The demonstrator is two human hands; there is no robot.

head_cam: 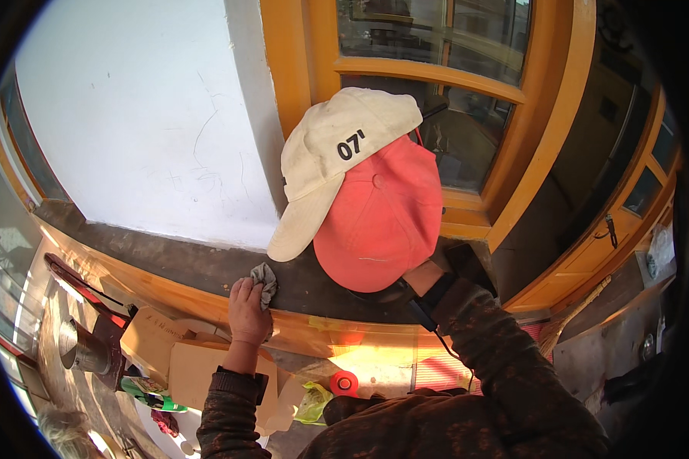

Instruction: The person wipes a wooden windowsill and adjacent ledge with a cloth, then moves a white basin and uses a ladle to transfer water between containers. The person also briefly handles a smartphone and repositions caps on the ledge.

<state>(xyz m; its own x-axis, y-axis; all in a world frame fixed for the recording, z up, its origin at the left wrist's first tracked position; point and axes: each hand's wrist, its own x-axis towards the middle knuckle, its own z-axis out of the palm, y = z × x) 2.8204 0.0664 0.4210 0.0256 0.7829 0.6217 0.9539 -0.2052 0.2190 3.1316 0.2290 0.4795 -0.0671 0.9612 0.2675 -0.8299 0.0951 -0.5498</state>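
Observation:
My left hand (249,314) grips a crumpled grey cloth (266,285) at the front edge of the dark windowsill (201,265). Right of it, a red baseball cap (382,212) and a cream baseball cap (344,149), which bears black figures, overlap in front of the orange-framed window. My right hand (424,277) reaches under or behind the red cap's lower right side; its fingers are hidden there, so I cannot tell what they hold. A dark flat object (472,267) lies on the sill just right of my right wrist.
Below the sill stand open cardboard boxes (198,373), a metal bucket (83,347), a yellow-green plastic bag (313,403) and a round red object (344,383). A white wall (155,126) rises behind the sill. An orange door (603,246) is at right; part of another person's head (66,433) shows lower left.

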